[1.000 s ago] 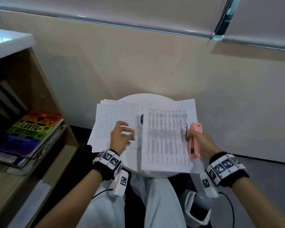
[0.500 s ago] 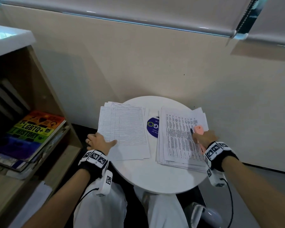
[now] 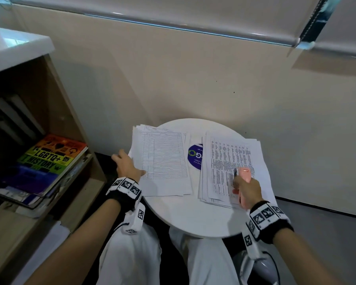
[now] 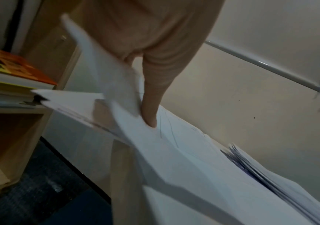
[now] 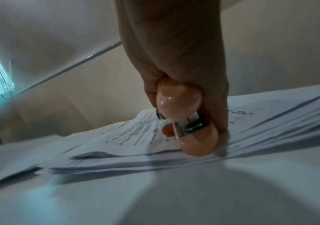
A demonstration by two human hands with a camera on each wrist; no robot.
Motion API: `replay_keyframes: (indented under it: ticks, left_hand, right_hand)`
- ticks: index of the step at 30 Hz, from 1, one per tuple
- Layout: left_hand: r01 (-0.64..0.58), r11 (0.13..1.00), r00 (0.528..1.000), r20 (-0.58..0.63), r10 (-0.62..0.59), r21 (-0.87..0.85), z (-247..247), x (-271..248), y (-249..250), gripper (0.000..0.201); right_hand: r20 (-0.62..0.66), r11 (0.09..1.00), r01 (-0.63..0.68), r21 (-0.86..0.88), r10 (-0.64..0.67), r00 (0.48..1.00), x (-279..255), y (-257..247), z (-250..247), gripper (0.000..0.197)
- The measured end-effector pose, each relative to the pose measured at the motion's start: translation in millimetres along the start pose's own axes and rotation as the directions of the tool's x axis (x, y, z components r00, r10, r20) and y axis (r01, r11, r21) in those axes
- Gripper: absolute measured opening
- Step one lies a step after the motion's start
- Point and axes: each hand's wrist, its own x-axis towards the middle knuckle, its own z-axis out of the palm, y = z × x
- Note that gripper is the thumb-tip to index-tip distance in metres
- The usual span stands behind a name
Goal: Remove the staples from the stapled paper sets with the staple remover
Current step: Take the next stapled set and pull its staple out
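Two paper piles lie on a small round white table [image 3: 193, 219]. My left hand [image 3: 130, 164] is at the left edge of the lined-form pile [image 3: 164, 161]. Its thumb [image 4: 151, 112] lies on top and the fingers are under the lifted edge of the top sheets [image 4: 101, 73]. My right hand [image 3: 246, 189] grips a pink staple remover [image 3: 245, 174] and rests it on the printed-text pile [image 3: 228, 161]. In the right wrist view the staple remover [image 5: 180, 106] shows its metal part, and its end touches the paper [image 5: 135, 137]. No staple is visible.
A blue round sticker [image 3: 195, 156] sits on the table between the piles. A wooden shelf [image 3: 56, 95] with a rainbow-coloured book [image 3: 49, 157] stands close on the left. A wall is right behind the table. My knees are under the table's near edge.
The printed set held up a second ago now lies on the right pile, with my right hand and the remover on it. My left hand moved to the left pile's edge.
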Motion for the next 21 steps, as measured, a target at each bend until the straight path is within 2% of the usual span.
replay_keyframes:
  ticks: [2, 3, 5, 6, 7, 10, 12, 15, 16, 18, 20, 21]
  left_hand:
    - [-0.030, 0.997, 1.000, -0.004, 0.030, -0.066, 0, 2, -4, 0.078]
    - [-0.076, 0.992, 0.997, -0.004, 0.076, -0.105, 1, 2, -9, 0.062]
    - [-0.232, 0.962, 0.973, -0.039, 0.229, -0.141, 3, 0, -20, 0.027]
    - [-0.316, 0.938, 0.949, -0.067, 0.309, -0.143, 5, -4, -26, 0.019]
    - [-0.374, 0.918, 0.927, -0.084, 0.366, -0.133, 6, -9, -32, 0.016]
    - [-0.443, 0.895, 0.893, -0.114, 0.436, -0.052, 0, -24, -41, 0.017]
    - [-0.514, 0.857, 0.849, -0.156, 0.505, -0.024, -11, -29, -44, 0.018]
    - [-0.626, 0.780, 0.775, -0.104, 0.624, 0.021, -25, -24, -45, 0.021]
    - [-0.636, 0.772, 0.771, -0.039, 0.636, 0.015, -28, -21, -45, 0.019]
    - [-0.571, 0.819, 0.809, 0.126, 0.574, -0.061, -31, -14, -46, 0.025]
    - [-0.385, 0.879, 0.835, 0.300, 0.461, -0.280, -35, -8, -44, 0.048]
    - [-0.293, 0.879, 0.827, 0.363, 0.430, -0.375, -35, -1, -44, 0.056]
  right_hand:
    - [-0.015, 0.999, -0.014, 0.049, 0.014, 1.000, 1, -1, -3, 0.010]
    - [-0.018, 0.998, -0.022, 0.062, 0.023, 1.000, 0, -2, -4, 0.009]
    - [-0.025, 0.997, -0.037, 0.064, 0.039, 0.999, -2, -3, -6, 0.005]
    - [-0.020, 0.997, -0.044, 0.058, 0.045, 0.999, -2, -3, -6, 0.005]
    - [-0.010, 0.997, -0.049, 0.054, 0.050, 0.999, -3, -4, -7, 0.006]
    - [0.004, 0.998, -0.049, 0.041, 0.049, 0.999, -6, -5, -7, 0.016]
    - [0.005, 0.998, -0.048, 0.051, 0.048, 0.999, -7, -6, -7, 0.012]
    - [-0.003, 0.996, -0.044, 0.080, 0.044, 0.999, -9, -7, -8, 0.011]
    - [-0.005, 0.996, -0.047, 0.082, 0.047, 0.999, -8, -7, -8, 0.015]
    - [-0.014, 0.995, -0.072, 0.067, 0.073, 0.997, -6, -5, -9, 0.019]
    - [-0.013, 0.992, -0.087, 0.088, 0.089, 0.996, -5, -4, -10, 0.014]
    - [-0.013, 0.991, -0.091, 0.101, 0.093, 0.996, -5, -4, -11, 0.011]
